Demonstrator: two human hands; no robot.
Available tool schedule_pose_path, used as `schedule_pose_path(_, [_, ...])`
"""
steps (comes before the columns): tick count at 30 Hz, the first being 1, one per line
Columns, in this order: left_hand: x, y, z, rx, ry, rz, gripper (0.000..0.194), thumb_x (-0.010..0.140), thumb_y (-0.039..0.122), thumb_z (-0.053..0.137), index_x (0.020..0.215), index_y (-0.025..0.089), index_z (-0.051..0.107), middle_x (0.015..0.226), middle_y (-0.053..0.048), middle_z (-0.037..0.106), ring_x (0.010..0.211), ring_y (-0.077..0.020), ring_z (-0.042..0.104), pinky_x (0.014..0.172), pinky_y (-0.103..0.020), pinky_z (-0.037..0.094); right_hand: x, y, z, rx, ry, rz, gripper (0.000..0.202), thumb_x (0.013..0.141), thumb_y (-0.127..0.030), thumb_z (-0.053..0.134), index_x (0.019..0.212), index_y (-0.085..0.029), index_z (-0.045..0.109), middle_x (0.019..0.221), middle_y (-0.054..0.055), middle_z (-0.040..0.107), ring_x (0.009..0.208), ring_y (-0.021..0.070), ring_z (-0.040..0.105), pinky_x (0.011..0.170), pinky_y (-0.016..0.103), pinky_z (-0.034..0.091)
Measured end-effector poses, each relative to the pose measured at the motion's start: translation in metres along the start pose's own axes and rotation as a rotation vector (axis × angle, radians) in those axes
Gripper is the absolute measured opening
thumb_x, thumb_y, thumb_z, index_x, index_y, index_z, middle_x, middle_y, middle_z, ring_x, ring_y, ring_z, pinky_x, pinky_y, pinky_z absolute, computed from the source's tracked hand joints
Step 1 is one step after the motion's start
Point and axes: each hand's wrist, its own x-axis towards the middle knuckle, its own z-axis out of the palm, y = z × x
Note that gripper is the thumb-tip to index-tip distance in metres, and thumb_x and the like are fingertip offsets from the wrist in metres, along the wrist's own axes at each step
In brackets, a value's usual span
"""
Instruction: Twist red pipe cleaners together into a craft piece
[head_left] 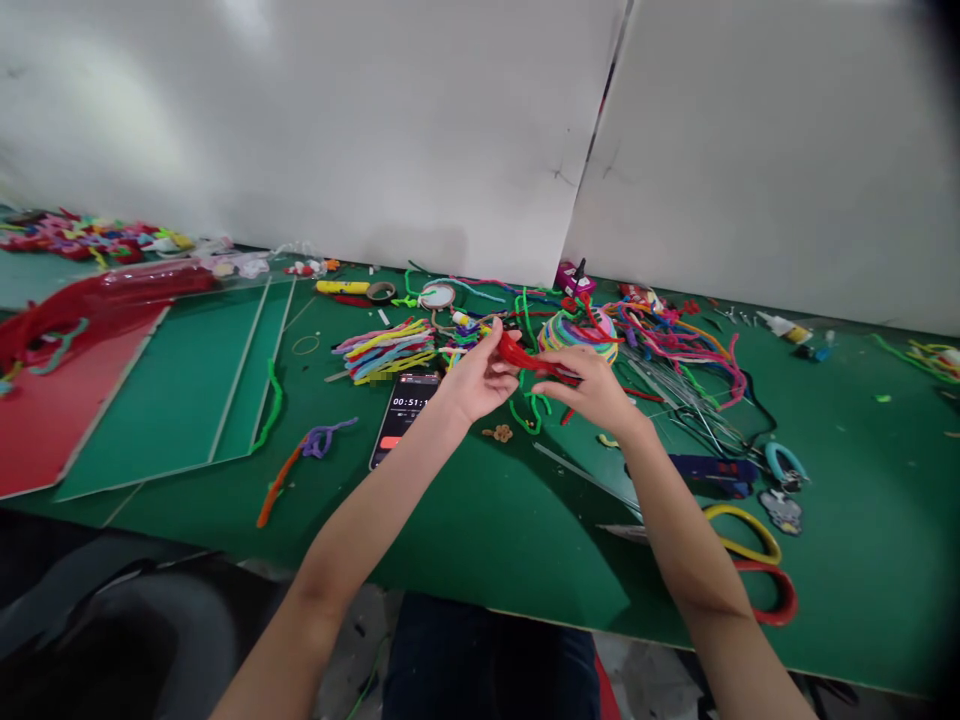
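Note:
Between my hands, above the middle of the green table, is a bundle of red pipe cleaners (523, 354). My left hand (484, 378) pinches its left end between thumb and fingers. Closed around the bundle's right part is my right hand (589, 385), some red ends showing beyond it. Just below the hands lie a small brown flower shape (501, 433) and bent green pipe cleaners (534, 415). Behind my left hand is a pile of cut multicoloured pipe cleaners (390, 348). A phone showing a timer (401, 410) lies partly under my left forearm.
Scissors with yellow and red handles (750, 535), a dark blue glue gun (712, 473) and blue-handled pliers (785, 465) lie right of my right forearm. Green boards (202, 370) and a red board (82, 400) cover the left side. White panels (337, 130) stand along the back.

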Motion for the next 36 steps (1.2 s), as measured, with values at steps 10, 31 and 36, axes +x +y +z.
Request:
schedule_pose_path(10, [0.005,0.003,-0.01,0.93,0.11,0.743,0.018,0.083,0.018,0.057,0.1,0.019,0.061,0.098,-0.003,0.063,0.078,-0.009,0.057,0.061,-0.019,0.043,0.003,-0.004,-0.011,0.027,0.026,0.053,0.024,0.091,-0.034,0.047,0.087,-0.019,0.065,0.075,0.002,0.069,0.069,0.0135,0.061,0.068,0.026,0.042])
schedule_pose_path(31, [-0.02,-0.011,-0.002,1.108,-0.511,0.769,0.012,0.068,0.023,0.058,0.058,0.017,0.058,0.056,0.001,0.058,0.056,-0.0113,0.051,0.056,-0.025,0.039,-0.095,-0.056,-0.095,-0.432,0.005,0.375,0.026,0.085,-0.041,0.054,0.092,-0.02,0.065,0.082,0.004,0.071,0.075,0.0168,0.064,0.076,0.03,0.043])
schedule_pose_path(36, [-0.023,-0.012,-0.002,0.963,-0.43,0.818,0.012,0.061,0.016,0.052,0.049,0.017,0.055,0.048,0.001,0.053,0.049,-0.0101,0.048,0.049,-0.023,0.037,-0.212,-0.047,-0.12,-0.587,-0.375,0.662,0.022,0.081,-0.024,0.05,0.098,-0.022,0.065,0.099,0.006,0.071,0.085,0.0209,0.066,0.069,0.031,0.047])
